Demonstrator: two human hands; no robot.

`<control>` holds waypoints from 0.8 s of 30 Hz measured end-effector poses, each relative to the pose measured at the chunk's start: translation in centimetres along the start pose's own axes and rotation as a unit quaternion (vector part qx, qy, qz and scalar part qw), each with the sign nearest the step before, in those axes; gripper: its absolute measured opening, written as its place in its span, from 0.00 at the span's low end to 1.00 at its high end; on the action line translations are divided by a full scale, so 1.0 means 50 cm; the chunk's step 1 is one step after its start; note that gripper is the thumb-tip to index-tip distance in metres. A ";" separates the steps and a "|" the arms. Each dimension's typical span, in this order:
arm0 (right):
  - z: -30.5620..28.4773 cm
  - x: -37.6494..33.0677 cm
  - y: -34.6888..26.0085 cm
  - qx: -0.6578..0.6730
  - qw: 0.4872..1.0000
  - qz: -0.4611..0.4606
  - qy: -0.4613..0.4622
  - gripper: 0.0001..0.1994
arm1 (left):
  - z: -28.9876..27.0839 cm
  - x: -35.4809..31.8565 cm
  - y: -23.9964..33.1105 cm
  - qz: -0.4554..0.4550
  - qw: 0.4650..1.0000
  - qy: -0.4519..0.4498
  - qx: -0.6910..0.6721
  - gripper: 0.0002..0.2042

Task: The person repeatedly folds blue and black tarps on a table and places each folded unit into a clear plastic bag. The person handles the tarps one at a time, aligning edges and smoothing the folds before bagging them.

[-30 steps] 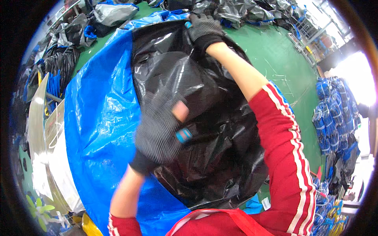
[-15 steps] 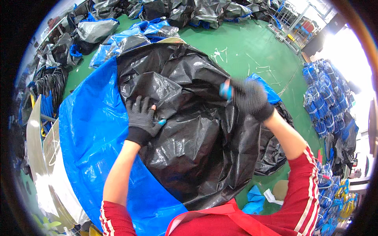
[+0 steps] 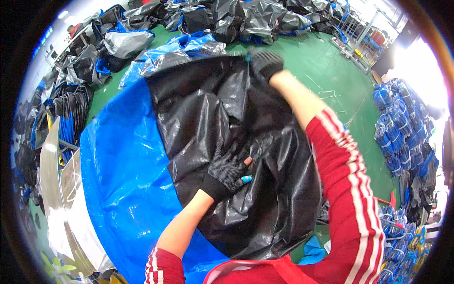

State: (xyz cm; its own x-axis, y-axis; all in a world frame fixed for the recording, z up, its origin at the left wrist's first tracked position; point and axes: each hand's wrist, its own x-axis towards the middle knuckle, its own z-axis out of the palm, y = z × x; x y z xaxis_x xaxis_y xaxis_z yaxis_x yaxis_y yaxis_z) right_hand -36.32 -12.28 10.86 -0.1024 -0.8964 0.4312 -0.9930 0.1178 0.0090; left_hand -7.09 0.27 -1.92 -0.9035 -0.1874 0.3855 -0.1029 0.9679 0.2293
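Observation:
A big round piece of tarpaulin, black (image 3: 265, 199) on the right and bright blue (image 3: 127, 180) on the left, spreads in front of me. My left hand (image 3: 228, 170), in a dark knit glove with bare fingertips, lies flat with spread fingers on the middle of the black part. Blue tape wraps its thumb. At the far rim of the black part is my right hand (image 3: 266, 65), gloved too and blurred by motion. Its fingers look closed on the tarpaulin's edge, which is smeared near it.
Crumpled black, silver and blue tarpaulin bundles (image 3: 198, 19) line the far side of the green floor (image 3: 321, 71). Tied blue bundles (image 3: 399, 123) are stacked at right. Curved shiny sheets (image 3: 49, 165) stand at left. Blue scraps (image 3: 312, 251) lie near my right side.
My right hand has swept far and left to the tarpaulin's far rim. My left hand has shifted right, onto the middle of the black part. The black surface now lies flatter.

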 end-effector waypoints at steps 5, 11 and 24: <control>-0.081 0.009 0.010 -0.014 0.997 0.072 -0.008 0.21 | -0.007 0.005 0.004 -0.030 0.999 -0.003 0.021 0.29; -0.121 -0.175 0.064 0.018 0.955 0.168 -0.246 0.33 | -0.018 0.007 0.011 -0.042 0.998 -0.013 0.040 0.29; -0.234 -0.310 0.133 -0.080 0.955 0.158 -0.238 0.30 | -0.008 0.006 0.012 -0.031 0.998 -0.008 0.056 0.29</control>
State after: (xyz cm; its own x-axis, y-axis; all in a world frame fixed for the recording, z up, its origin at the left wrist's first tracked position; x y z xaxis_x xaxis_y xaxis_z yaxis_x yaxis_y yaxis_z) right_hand -40.67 7.37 14.79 -0.4484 -0.8935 -0.0228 -0.8903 0.4442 0.1003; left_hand -7.26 0.72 -1.32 -0.9005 -0.2452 0.3591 -0.2038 0.9675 0.1495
